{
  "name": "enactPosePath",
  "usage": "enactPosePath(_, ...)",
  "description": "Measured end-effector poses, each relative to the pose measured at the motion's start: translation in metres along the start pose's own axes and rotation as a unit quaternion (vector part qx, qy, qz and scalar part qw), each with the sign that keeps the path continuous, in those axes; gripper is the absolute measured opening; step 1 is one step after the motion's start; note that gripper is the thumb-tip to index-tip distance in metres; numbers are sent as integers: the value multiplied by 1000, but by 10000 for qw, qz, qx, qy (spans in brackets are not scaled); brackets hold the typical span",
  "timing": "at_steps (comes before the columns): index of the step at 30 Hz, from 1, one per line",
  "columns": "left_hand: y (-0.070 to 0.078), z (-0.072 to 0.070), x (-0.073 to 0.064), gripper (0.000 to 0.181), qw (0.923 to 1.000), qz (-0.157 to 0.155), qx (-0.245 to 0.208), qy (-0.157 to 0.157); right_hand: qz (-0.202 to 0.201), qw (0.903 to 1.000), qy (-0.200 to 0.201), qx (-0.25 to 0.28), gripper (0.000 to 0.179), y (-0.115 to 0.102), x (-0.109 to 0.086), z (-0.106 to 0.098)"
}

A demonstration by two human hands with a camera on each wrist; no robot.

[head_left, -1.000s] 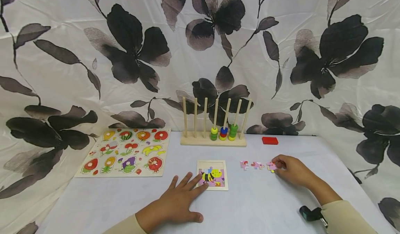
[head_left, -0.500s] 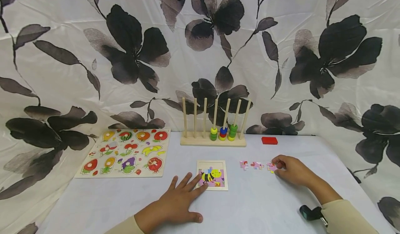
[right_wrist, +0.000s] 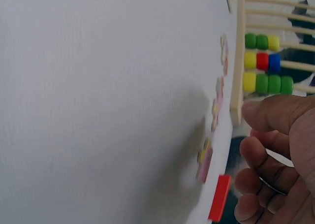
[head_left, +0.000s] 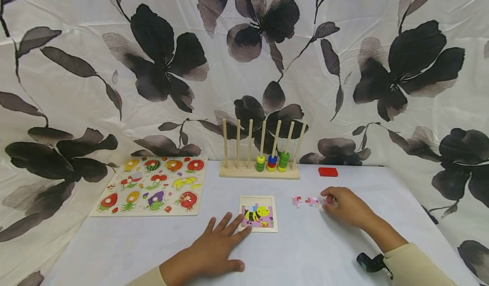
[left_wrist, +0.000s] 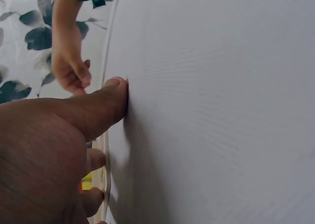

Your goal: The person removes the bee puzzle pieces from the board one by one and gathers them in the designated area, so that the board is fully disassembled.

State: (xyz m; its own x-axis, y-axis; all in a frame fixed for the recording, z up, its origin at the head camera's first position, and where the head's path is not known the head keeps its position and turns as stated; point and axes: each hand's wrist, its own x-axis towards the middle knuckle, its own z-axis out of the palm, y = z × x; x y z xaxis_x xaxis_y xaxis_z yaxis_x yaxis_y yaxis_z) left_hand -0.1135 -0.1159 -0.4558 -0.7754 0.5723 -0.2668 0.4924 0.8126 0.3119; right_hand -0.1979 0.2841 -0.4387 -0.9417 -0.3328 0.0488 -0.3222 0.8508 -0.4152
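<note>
Presently, the right hand [head_left: 347, 207] hovers over the tabletop [head_left: 294, 252], its fingers loosely curled; the right wrist view shows nothing between thumb and fingertips. Compared with half a second ago, it has shifted left, so that in the head view it now partly covers the right puzzle piece [right_wrist: 204, 162], whose edge it touched or nearly touched. In the right wrist view that piece lies flat, apart from the fingers; the change is therefore best read as a letting-go or a readjustment, with the piece not yet lifted. The left hand [head_left: 214, 247] is spread, unmoved, its foremost fingertips over the left edge of the bee puzzle [head_left: 263, 214], apparently steadying it. A bare strip runs along the puzzle's far side, suggesting a row not yet filled. To the puzzle's right lie the left puzzle piece [head_left: 296, 201] and the middle puzzle piece [head_left: 312, 202], in line with the one near the right hand. Farther out stand the abacus [head_left: 259, 174], close to the far edge, and, to its right, the red block [head_left: 328, 172]; the fruit board [head_left: 143, 211] occupies the far left. Plain cloth between puzzle and pieces, and on their near side, affords moving room; the far edge leaves little beyond the red block.
</note>
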Motion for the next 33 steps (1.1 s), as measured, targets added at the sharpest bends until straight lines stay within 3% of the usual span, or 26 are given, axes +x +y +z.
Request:
enactPosePath(12,3,-2,-1,86,10000,-25,54,2,202,9993,-290,-156,31,-54,12,24)
enactPosePath(21,8,-7,7,90,10000,-29,44,10,-92,9990,-439,-16,31,-90,21,40)
enactPosePath(33,4,-7,14,95,9999,30,94,82,-666,9965,-509,60,30,-113,41,52)
